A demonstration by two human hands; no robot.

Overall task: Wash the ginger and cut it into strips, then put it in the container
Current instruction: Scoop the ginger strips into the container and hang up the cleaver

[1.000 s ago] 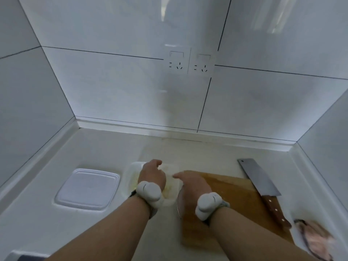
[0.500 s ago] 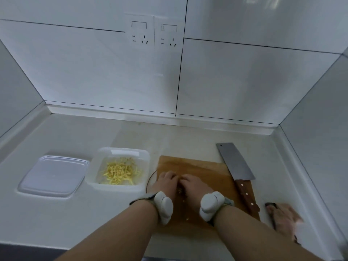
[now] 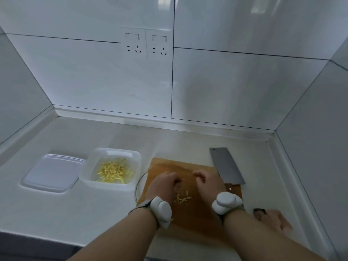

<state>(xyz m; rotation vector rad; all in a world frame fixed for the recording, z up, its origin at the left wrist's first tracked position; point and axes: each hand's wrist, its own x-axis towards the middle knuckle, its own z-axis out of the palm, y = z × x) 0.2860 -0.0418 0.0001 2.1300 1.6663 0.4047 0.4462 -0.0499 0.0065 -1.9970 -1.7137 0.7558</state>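
A white counter [image 3: 94, 213] runs into a corner with shiny white tile walls, and two wall sockets [image 3: 146, 43] sit on the back wall. On the counter lies a flat white lid [image 3: 53, 172]. Just beside it, to the right, stands a clear container [image 3: 113, 167] with a heap of yellow ginger strips [image 3: 114, 171] inside. Right of that is a wooden cutting board [image 3: 194, 213] with a few loose ginger bits [image 3: 182, 197] on it. A big cleaver [image 3: 226, 167] lies at the board's right edge, its handle partly hidden behind the right wrist.

Something pinkish [image 3: 271, 219] at the lower right is blurry, and I cannot tell what it is.

Both hands are over the board with white bands on the wrists. The left hand [image 3: 165, 184] has its fingers curled down toward the bits. The right hand [image 3: 209, 182] is curled too. The fingertips are hidden, so I cannot tell if either hand holds any ginger.
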